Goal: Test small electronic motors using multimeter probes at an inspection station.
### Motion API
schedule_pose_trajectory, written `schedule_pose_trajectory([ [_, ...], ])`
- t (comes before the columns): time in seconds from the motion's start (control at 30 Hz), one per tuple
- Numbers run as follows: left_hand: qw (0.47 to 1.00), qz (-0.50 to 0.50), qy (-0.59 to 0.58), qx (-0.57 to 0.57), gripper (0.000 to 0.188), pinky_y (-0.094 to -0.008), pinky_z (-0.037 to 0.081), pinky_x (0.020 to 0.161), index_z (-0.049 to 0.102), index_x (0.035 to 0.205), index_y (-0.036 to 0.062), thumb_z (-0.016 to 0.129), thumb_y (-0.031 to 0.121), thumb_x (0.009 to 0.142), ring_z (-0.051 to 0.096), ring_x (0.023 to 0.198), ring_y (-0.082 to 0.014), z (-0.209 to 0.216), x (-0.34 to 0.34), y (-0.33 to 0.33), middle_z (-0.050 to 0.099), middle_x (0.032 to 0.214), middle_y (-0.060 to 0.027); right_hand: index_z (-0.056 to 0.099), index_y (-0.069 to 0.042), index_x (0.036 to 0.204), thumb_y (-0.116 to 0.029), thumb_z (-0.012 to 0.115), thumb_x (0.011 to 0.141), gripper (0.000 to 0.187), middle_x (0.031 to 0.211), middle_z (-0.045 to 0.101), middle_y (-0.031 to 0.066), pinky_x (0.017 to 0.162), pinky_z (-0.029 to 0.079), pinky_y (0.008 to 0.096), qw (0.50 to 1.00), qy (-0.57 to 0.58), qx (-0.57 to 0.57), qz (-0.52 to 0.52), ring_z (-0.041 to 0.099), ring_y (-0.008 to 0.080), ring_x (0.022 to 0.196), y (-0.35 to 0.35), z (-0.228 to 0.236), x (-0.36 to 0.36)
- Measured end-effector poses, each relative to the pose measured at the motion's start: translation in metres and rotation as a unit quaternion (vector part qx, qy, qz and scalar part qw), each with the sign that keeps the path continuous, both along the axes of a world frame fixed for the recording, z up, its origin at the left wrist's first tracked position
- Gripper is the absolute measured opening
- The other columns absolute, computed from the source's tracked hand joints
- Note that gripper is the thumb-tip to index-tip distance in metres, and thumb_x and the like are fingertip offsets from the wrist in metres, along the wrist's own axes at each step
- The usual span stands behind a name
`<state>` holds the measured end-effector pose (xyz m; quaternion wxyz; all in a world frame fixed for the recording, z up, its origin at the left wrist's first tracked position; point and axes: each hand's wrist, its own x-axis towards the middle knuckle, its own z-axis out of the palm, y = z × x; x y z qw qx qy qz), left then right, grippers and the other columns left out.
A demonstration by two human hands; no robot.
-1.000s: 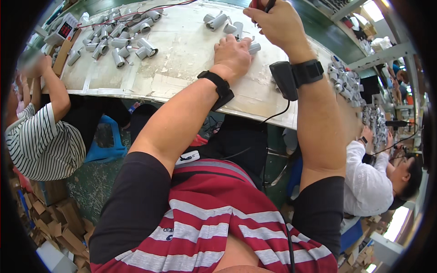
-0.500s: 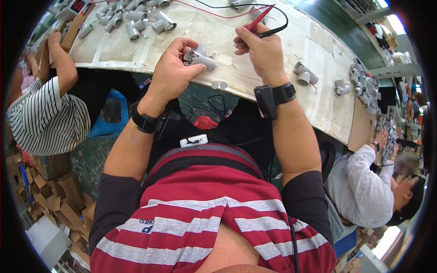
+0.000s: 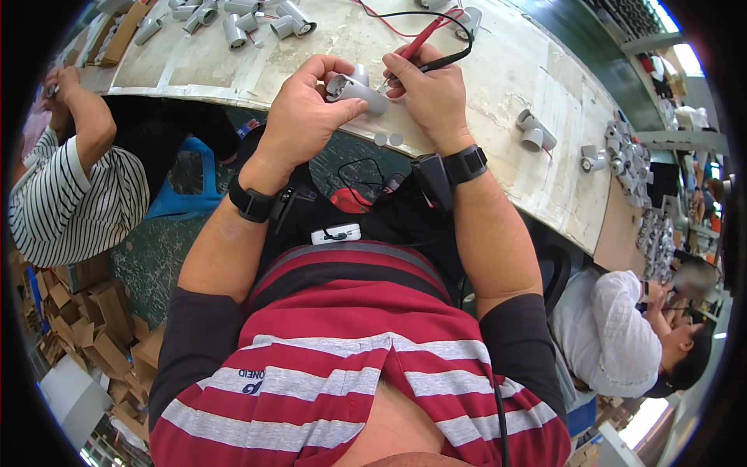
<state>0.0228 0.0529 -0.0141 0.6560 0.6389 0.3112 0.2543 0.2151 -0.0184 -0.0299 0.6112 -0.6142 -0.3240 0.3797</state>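
Note:
My left hand [image 3: 305, 113] grips a grey cylindrical fitting [image 3: 364, 96] above the table's near edge, thumb along its side. A second short grey cylinder joins it at the back, and the open end faces left. In my right hand [image 3: 428, 97] are two test probes, a red probe [image 3: 422, 39] and a black probe [image 3: 449, 59], pinched together like pens. Their tips point down at the right end of the fitting; whether they touch it I cannot tell. Two small pale discs [image 3: 388, 139] lie at the table edge below.
Several grey fittings [image 3: 236, 33] lie at the far left of the worn table [image 3: 498, 86], more [image 3: 537, 131] to the right. Red and black leads [image 3: 405, 12] run across the back. One person in stripes [image 3: 78, 191] sits left, another in white [image 3: 615, 335] right.
My right hand has moved left and down, bringing the probe tips to the fitting's right end. The fitting has shifted slightly right. The person on the right has drawn their hands closer in.

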Motion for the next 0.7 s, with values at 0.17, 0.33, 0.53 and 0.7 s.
schedule_pose_trajectory([
  [0.17,1.000,0.003,0.001,-0.006,0.043,-0.0253,0.057,0.081,0.061,0.125,0.0000,0.081,0.002,0.087,0.066,0.090,-0.0102,0.0029,0.0043,0.0032,0.067,0.102,-0.0054,0.072,-0.001,0.102,-0.018,0.077,0.098,0.018,0.082,0.072,0.0039,0.059,0.054,0.0237,0.999,-0.042,-0.024,-0.004,0.066,0.0093,0.066,0.0040,-0.0008,-0.0008],
  [0.33,1.000,0.005,-0.001,-0.014,0.042,-0.0253,0.057,0.080,0.061,0.125,0.0000,0.080,0.001,0.087,0.067,0.090,-0.0105,0.0002,0.0060,0.0041,0.067,0.101,-0.0053,0.073,-0.002,0.102,-0.019,0.077,0.097,0.019,0.080,0.072,0.0033,0.060,0.053,0.0248,0.997,-0.071,-0.031,-0.012,0.065,0.0096,0.066,0.0058,-0.0040,-0.0040],
  [0.53,1.000,0.004,-0.025,-0.017,0.044,-0.0250,0.056,0.080,0.060,0.127,0.0012,0.079,0.000,0.087,0.066,0.091,-0.0104,-0.0009,0.0061,0.0059,0.066,0.103,-0.0050,0.073,-0.001,0.101,-0.020,0.078,0.096,0.020,0.080,0.071,0.0035,0.060,0.053,0.0262,0.991,-0.128,-0.041,-0.015,0.064,0.0105,0.066,0.0075,-0.0053,-0.0044],
  [0.7,0.999,0.006,-0.041,-0.014,0.046,-0.0245,0.055,0.081,0.058,0.128,0.0029,0.079,-0.002,0.088,0.065,0.093,-0.0101,-0.0052,0.0051,0.0062,0.064,0.105,-0.0043,0.073,-0.001,0.100,-0.020,0.078,0.096,0.020,0.079,0.071,0.0037,0.060,0.053,0.0265,0.991,-0.128,-0.040,-0.016,0.065,0.0108,0.067,0.0084,-0.0059,-0.0045],
])
